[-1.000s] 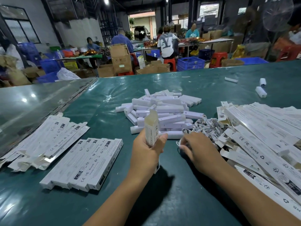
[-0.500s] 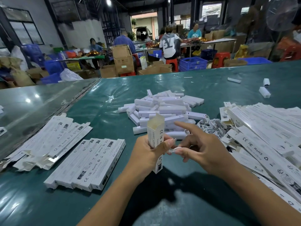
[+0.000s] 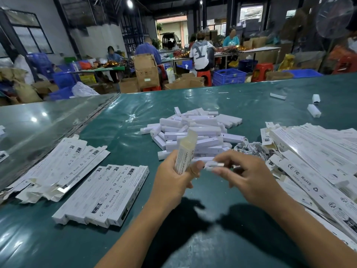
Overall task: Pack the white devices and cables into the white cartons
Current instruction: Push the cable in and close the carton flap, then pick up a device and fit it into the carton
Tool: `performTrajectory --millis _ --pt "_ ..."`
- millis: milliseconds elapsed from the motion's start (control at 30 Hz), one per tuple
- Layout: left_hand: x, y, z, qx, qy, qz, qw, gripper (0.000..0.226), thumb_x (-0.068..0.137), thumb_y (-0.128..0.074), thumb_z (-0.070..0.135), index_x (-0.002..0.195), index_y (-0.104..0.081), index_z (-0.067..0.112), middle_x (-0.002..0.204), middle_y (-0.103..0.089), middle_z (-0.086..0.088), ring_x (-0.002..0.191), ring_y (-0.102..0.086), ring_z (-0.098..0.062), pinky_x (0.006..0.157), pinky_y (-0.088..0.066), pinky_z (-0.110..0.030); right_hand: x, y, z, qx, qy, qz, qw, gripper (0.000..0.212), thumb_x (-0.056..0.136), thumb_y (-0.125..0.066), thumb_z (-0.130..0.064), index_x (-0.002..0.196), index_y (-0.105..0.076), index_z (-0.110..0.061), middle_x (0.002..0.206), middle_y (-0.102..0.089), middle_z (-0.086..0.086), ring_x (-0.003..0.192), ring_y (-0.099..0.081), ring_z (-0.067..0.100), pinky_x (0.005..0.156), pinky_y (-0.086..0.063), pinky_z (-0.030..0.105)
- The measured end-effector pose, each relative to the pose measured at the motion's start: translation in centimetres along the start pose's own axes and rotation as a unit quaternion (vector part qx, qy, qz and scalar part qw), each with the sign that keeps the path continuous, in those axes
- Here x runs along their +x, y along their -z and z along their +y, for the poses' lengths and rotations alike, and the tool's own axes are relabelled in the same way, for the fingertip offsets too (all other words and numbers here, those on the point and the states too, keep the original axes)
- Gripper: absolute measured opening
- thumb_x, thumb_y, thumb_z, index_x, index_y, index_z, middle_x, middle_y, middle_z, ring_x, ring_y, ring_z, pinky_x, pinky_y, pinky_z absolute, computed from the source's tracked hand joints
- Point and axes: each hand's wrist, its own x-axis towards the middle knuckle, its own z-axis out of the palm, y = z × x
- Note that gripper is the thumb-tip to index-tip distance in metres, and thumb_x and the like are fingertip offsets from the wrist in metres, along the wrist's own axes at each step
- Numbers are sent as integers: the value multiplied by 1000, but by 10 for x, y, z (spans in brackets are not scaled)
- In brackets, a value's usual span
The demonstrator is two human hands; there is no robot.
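White cardboard all over this bench (image 3: 119, 117), honestly. Far left there's a loose heap of flat cartons (image 3: 58, 167), and next to it a tidy row of closed cartons (image 3: 108, 194) lying side by side, so I'd guess those are done. In the middle the left hand (image 3: 172, 182) has its grip wrapped round an upright carton (image 3: 184, 153), top flap open. A second ago the right hand (image 3: 245, 176) was down in the cable pile (image 3: 253, 148); now it's up beside the carton with its grip pinched on a small white cable bundle (image 3: 213, 165), close to the left thumb. Looks like the cable goes in next. Behind sits the pile of white devices (image 3: 195, 130), plain glossy sticks, and on the right a big stack of flat unfolded cartons (image 3: 316, 151).
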Motion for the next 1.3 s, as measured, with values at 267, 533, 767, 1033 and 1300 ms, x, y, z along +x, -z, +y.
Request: performTrajectory --millis 267,533,767,1033,1300 --pt "2 4 -9 292 -115 -46 949 36 93 -65 52 75 -50 25 55 -46 6 52 -39 -15 51 -34 -30 3 13 -8 -19 32 109 993 8 89 -74 -33 96 -75 -32 81 -72 -13 63 -59 4 62 -46 16" --pt "-1 -1 -6 306 -113 -38 945 32 93 -67 46 84 -60 16 58 -47 6 54 -39 -18 56 -38 -36 3 4 -12 -235 119 61 963 20 95 -63 -16 109 -76 -8 96 -72 5 84 -68 20 78 -51 27" --pt "-6 -5 -1 291 -125 -47 947 27 93 -68 44 90 -63 17 61 -48 8 57 -39 -18 59 -43 -39 0 -10 -16 -47 -40 93 994 3 92 -75 -21 91 -74 -23 79 -71 -10 69 -62 6 63 -45 16" --pt "-6 -8 2 214 -124 3 969 24 92 -71 40 82 -62 20 58 -50 3 52 -40 -19 51 -41 -32 -4 -20 -24 -42 -19 74 996 28 97 -57 -44 111 -74 -27 104 -62 -13 99 -61 7 80 -41 9" --pt "-16 -29 11 17 -83 2 996 19 86 -65 55 98 -63 41 68 -61 -2 54 -56 -16 47 -46 -26 -8 -19 -28 -55 86 133 986 23 97 -56 -22 115 -69 -16 114 -67 -6 110 -63 9 83 -49 17"
